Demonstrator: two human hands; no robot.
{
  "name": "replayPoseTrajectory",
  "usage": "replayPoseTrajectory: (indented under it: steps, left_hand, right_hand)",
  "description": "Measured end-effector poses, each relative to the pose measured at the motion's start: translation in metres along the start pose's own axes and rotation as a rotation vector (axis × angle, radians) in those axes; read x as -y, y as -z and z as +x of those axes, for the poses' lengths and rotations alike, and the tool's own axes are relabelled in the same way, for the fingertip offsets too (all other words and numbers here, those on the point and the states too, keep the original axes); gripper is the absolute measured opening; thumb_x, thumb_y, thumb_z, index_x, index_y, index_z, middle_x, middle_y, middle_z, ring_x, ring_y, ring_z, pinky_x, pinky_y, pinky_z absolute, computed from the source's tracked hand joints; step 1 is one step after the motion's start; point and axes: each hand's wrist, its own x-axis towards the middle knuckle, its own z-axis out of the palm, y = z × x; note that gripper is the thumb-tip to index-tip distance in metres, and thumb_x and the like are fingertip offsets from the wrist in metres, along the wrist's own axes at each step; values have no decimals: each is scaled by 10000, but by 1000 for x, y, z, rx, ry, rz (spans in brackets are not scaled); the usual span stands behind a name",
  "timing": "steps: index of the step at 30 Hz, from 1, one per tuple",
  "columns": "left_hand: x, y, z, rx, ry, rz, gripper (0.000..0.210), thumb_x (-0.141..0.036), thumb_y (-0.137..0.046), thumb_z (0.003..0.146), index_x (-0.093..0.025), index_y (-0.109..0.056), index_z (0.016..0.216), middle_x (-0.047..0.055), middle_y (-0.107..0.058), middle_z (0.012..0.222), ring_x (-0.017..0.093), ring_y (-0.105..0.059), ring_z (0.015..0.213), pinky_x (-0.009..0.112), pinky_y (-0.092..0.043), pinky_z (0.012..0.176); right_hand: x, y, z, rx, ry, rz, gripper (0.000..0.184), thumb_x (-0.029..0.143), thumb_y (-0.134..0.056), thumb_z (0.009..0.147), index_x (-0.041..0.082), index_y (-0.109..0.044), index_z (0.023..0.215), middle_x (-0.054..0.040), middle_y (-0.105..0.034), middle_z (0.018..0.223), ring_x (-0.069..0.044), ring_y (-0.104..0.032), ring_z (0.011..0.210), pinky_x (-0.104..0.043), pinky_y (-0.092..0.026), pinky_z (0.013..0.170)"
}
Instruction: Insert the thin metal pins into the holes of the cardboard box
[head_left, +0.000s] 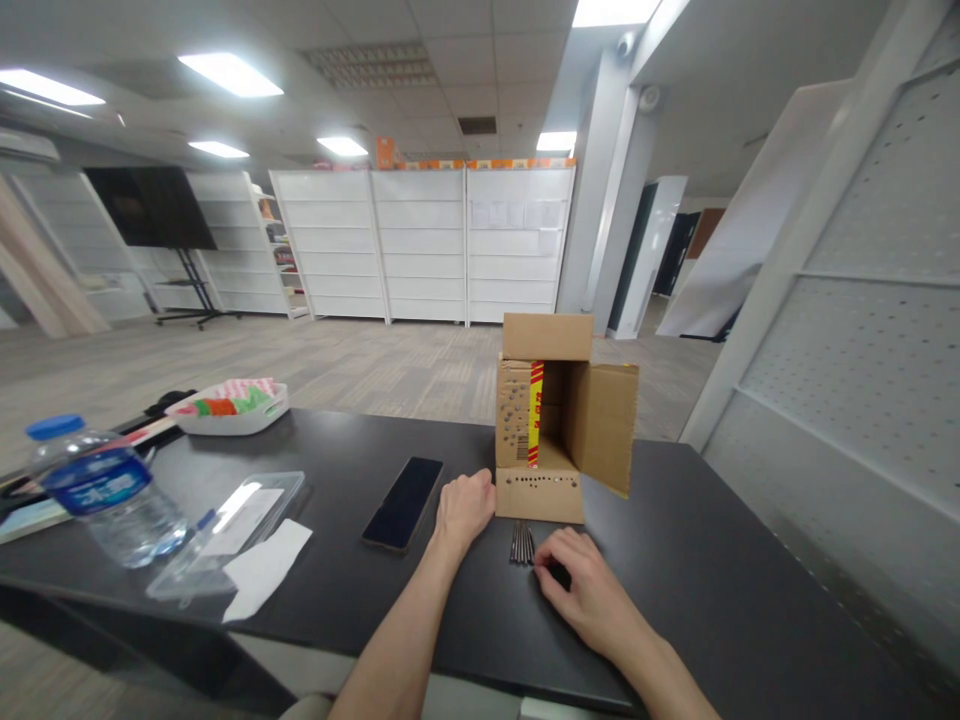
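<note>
An open cardboard box (pixel 555 495) stands on the black table, its lower flap hanging down in front and a side flap swung out to the right. Rows of small holes and dark dots mark its front. My left hand (pixel 465 505) is closed beside the lower flap's left edge; its curled fingertips are hidden. Just in front of the box lies a row of several thin dark metal pieces (pixel 521 543), like screws. The thumb and forefinger of my right hand (pixel 581 578) are pinched together at the right end of this row, around the tip of one piece.
A phone (pixel 403 503) lies left of my left hand. Further left are a torn white paper (pixel 268 572), a clear plastic case (pixel 225 530) and a water bottle (pixel 112 495). A white basket (pixel 232 420) sits at the back left, and a perforated panel (pixel 847 340) rises along the right.
</note>
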Motion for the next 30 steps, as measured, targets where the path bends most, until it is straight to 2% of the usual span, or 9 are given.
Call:
replayPoseTrajectory:
  steps: [20,26,30]
  left_hand:
    - [-1,2,0,25,9,-16,291,-272,-313,894,-212,-597,913,104,-680,876,231,-654,836,300,-423,699]
    - [-1,3,0,19,-1,-9,275,-270,-322,890,-214,-591,899,101,-679,868,239,-655,838,305,-428,698]
    - [-1,3,0,20,-5,-22,277,-267,-319,890,-213,-591,900,110,-680,885,248,-653,853,312,-430,700]
  right_hand:
    - [-2,-2,2,-28,-15,-3,78,162,-497,855,219,-549,858,-18,-593,865,-190,-526,838,-326,-386,767]
    - [-13,0,8,-151,-72,39,102,232,-463,875,205,-558,902,-51,-609,888,-194,-557,837,-325,-420,763]
    - [-28,5,22,-229,-179,28,169,257,-459,855,201,-544,990,-47,-624,886,-186,-581,778,-314,-435,719]
